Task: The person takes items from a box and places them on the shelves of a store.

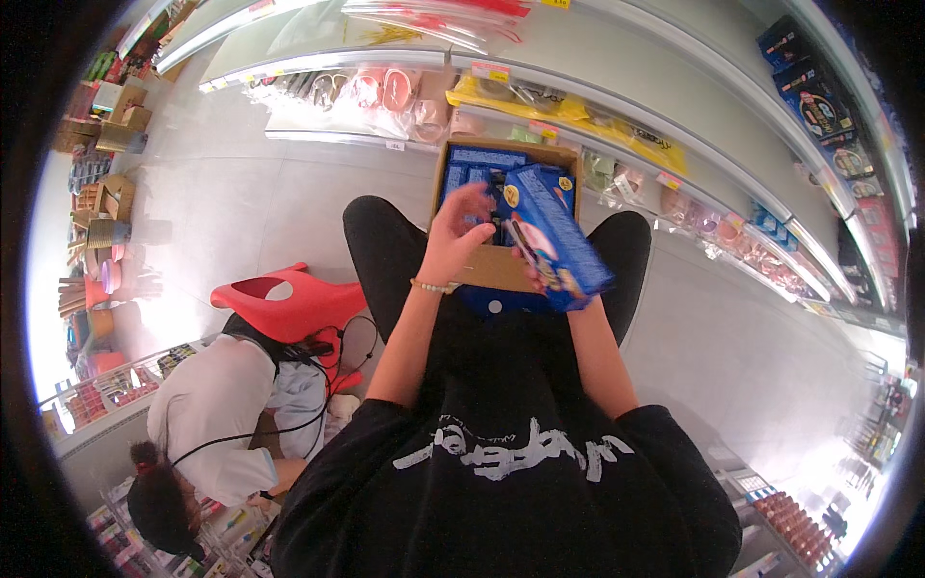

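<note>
My right hand (530,272) is closed on a blue carton (554,226) with a printed picture, held tilted above my lap; the carton hides part of the fingers. My left hand (456,236) is over an opened cardboard box (506,267), its thumb and fingers apart and slightly smeared by motion. I see nothing held in it. Several more blue cartons (487,156) are packed inside the cardboard box, which stands between my knees. Whether the left fingertips touch them I cannot tell.
Store shelves (617,125) with packaged goods curve ahead and to the right. At the left are a red plastic stool (289,301) and a bent-over person in a white top (214,409) with a black cable. Stacked wares (106,193) line the far left.
</note>
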A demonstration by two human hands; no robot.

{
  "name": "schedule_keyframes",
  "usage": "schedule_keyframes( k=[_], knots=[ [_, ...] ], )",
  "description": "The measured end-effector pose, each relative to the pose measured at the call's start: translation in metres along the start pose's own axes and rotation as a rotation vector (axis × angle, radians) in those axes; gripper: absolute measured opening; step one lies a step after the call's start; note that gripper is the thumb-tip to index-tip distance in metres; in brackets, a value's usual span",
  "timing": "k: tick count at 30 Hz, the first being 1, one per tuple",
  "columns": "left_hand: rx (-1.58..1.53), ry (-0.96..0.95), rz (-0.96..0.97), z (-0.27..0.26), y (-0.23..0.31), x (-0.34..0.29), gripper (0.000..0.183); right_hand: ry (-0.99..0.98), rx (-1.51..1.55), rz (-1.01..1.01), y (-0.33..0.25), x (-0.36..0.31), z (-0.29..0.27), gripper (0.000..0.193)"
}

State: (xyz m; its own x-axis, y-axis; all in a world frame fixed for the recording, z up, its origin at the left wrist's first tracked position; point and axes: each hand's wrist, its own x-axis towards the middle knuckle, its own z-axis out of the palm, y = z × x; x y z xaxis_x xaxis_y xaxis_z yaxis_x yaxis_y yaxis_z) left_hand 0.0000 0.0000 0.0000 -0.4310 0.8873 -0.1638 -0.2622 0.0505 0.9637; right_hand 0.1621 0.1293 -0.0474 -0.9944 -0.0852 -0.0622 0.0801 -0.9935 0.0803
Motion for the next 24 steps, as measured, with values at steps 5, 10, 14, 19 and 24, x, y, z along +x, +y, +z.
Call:
schedule_keyframes(
  k=[5, 10, 14, 19, 24],
  knots=[
    [-0.217, -0.149, 0.109, 0.009, 0.020, -0.008, 0.067, -0.034, 0.024, 0.232, 0.033, -0.004, 0.016, 0.066],
    [-0.106, 0.083, -0.140, -0.009, 0.000, -0.018, 0.053, 0.474, -0.217, -0.174, 0.031, -0.020, 0.013, 0.059],
    [-0.167, 0.288, -0.060, -0.008, -0.030, 0.009, 0.044, 0.660, -0.641, -0.472, 0.002, -0.023, 0.005, 0.057],
    [-0.201, 0.411, -0.030, 0.009, -0.056, 0.009, 0.070, 0.873, -1.514, -0.536, -0.008, -0.014, 0.053, 0.057],
    [-0.127, 0.199, -0.109, -0.010, -0.018, -0.002, 0.041, 0.936, -1.529, -0.632, -0.032, -0.035, 0.129, 0.046]
  ],
)
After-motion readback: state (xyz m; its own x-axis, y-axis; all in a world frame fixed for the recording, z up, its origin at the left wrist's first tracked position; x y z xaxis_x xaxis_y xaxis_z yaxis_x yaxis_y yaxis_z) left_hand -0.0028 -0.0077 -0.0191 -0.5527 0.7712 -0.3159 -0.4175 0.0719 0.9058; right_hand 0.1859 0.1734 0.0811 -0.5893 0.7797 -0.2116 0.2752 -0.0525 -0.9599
